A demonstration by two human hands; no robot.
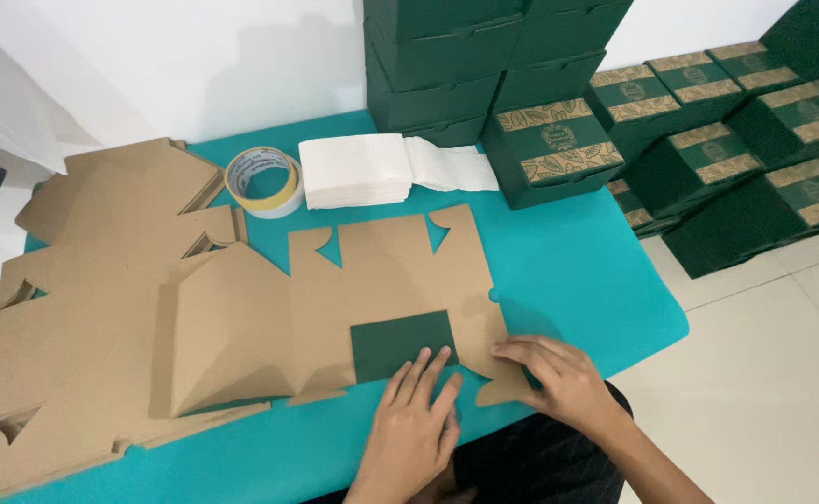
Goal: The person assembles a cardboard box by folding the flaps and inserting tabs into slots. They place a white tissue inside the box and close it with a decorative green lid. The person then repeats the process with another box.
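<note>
Head view: flat left hand (416, 422) and right hand (559, 378) press cardboard sheet (391, 280) on teal table (568, 261).

bare teal table (568, 271) right of flat carton (381, 280); green boxes (550, 149) block rear.

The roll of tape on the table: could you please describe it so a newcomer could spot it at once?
On the teal table, look toward the far edge by the white wall, left of the white napkin stack. The tape roll lies flat there, beside the brown cardboard blanks: the only round thing, a yellowish ring with an open centre.
</note>
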